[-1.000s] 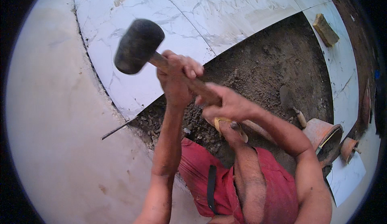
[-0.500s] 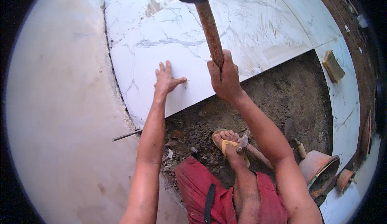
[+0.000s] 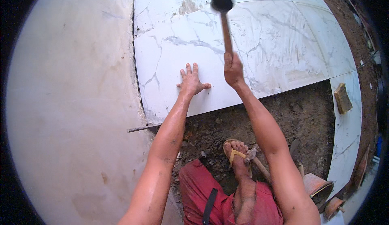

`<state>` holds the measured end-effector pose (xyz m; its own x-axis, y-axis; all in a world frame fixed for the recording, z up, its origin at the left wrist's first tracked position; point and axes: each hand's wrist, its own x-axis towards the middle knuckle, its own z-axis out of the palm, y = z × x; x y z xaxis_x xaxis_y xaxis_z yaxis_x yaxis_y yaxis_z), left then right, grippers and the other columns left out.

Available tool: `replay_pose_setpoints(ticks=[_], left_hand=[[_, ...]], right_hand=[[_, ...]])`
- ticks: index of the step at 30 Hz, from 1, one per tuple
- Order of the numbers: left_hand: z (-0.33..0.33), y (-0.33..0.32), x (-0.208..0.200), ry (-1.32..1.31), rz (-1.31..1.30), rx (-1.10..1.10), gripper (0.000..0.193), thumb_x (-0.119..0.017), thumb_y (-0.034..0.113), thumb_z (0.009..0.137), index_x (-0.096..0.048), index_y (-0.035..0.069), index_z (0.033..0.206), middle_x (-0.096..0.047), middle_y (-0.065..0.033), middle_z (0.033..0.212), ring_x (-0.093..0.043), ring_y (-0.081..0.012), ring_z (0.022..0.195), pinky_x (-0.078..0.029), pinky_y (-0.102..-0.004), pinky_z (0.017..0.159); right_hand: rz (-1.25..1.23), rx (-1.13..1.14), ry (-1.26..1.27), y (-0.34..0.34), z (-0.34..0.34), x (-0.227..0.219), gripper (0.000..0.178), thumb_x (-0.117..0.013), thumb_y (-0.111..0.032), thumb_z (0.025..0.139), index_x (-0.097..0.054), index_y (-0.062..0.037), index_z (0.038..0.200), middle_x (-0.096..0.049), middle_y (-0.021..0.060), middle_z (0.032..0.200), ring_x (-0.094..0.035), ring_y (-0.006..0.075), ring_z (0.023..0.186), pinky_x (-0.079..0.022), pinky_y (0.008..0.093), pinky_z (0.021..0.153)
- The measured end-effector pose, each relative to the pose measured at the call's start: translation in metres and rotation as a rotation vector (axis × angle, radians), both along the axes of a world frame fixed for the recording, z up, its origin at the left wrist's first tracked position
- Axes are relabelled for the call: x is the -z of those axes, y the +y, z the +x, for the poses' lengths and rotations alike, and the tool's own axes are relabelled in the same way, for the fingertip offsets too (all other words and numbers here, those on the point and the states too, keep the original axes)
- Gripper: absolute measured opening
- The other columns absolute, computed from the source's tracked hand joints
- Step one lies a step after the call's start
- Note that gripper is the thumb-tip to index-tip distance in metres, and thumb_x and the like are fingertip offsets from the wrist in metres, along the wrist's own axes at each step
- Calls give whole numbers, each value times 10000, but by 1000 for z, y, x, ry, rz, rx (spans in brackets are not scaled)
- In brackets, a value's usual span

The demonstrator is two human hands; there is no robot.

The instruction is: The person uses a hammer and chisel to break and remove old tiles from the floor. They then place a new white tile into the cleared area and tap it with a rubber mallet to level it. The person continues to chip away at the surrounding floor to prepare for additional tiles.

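My right hand (image 3: 234,70) is wrapped round the wooden handle of a rubber mallet (image 3: 227,30). Its black head, slightly blurred, is over the far part of the tiles; whether it touches them I cannot tell. Fingers spread, my left hand (image 3: 192,80) lies on a white marble-patterned floor tile (image 3: 170,99), left of the mallet hand. The tile's near edge borders dark bare soil. A thin metal rod (image 3: 139,129) pokes out at the tile's near left corner, along the wall.
A pale plastered wall (image 3: 77,83) runs along the left. On the right-hand tiles lies a sponge-like yellowish block (image 3: 343,98). A hammer (image 3: 259,166) is by my sandalled foot (image 3: 237,150). Nearer right are a bucket (image 3: 316,184) and a small reddish container (image 3: 333,209).
The mallet head has dropped away from me toward the tiles. My left hand stays spread on the tile. The whole view has shifted somewhat, moving the scene rightward.
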<state>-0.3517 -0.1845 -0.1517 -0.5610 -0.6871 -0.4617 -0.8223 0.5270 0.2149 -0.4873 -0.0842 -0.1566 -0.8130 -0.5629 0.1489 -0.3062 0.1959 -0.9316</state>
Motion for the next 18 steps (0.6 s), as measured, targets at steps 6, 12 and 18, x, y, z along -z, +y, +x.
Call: replay_pose_setpoints(ticks=[6, 12, 18], left_hand=[[-4, -2, 11, 46, -13, 5, 1132, -804, 459, 551, -152, 143, 1421, -69, -161, 1475, -110, -418, 1330, -257, -720, 909], [13, -23, 63, 113, -98, 146, 1133, -781, 518, 555, -164, 116, 1416, -111, -217, 1455, -146, -474, 1302, -279, -728, 868], [-4, 4, 26, 92, -100, 198, 1107, -754, 507, 605, -172, -38, 1372, -171, -337, 1384, -177, -443, 1308, -158, -535, 1031]], right_hand=[[36, -161, -387, 12, 19, -55, 408, -445, -376, 891, -539, 21, 879, -568, 180, 665, -569, 272, 618, -438, 394, 582], [-208, -65, -1, 78, 71, -84, 303, -464, -273, 907, -447, -20, 1072, -497, 94, 628, -525, 190, 531, -421, 359, 498], [341, -127, -172, 146, 73, -2, 328, -440, -301, 921, -404, -23, 1091, -532, 183, 638, -590, 349, 615, -430, 438, 537]])
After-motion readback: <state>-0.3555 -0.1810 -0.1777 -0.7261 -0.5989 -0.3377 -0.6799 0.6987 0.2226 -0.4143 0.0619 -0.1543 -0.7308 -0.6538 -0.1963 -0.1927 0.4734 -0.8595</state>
